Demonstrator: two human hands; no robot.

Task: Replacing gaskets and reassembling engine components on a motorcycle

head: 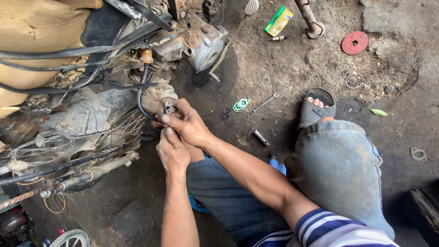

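Note:
Both my hands are at a dirty, rust-coloured metal part (pixel 154 97) on the side of a motorcycle engine (pixel 201 43). My right hand (pixel 188 122) pinches a small metal piece (pixel 168 107) against that part, thumb and fingers closed on it. My left hand (pixel 173 151) sits just below, its fingers curled under the same part beside a black hose (pixel 139 98). What the left fingers grip is hidden.
On the dirt floor lie a green gasket (pixel 241 104), a small wrench (pixel 264 103), a socket (pixel 260 136), a red disc (pixel 355 42), a green and yellow box (pixel 278 21) and a metal gasket (pixel 418 154). My sandalled foot (pixel 316 107) is at the right. A spoked wheel (pixel 116 132) is at the left.

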